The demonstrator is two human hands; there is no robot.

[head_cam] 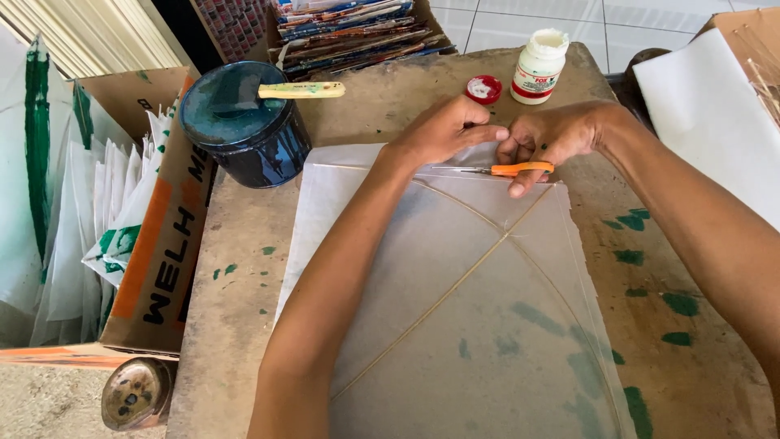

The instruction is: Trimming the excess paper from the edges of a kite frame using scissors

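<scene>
We have the white paper kite (455, 301) lying flat on the paint-stained wooden table (244, 268), its thin bamboo sticks (463, 276) crossing near the middle. At the kite's far edge, our left hand (443, 130) pinches the paper with fingers closed on it, while our right hand (552, 138) is wrapped around the orange-handled scissors (508, 169), the blades lying along that edge. We judge the trimming of the kite's top edge to be in hand; the next cut calls for keeping the paper taut and the blades clear of the stick. Just beyond the kite stand a white glue bottle (538, 67) and its red cap (484, 89). To the kite's far left sits a dark blue paint tin (244, 130) with a brush (301, 90) across it, and left of that a cardboard box (158, 268) of folded paper.
</scene>
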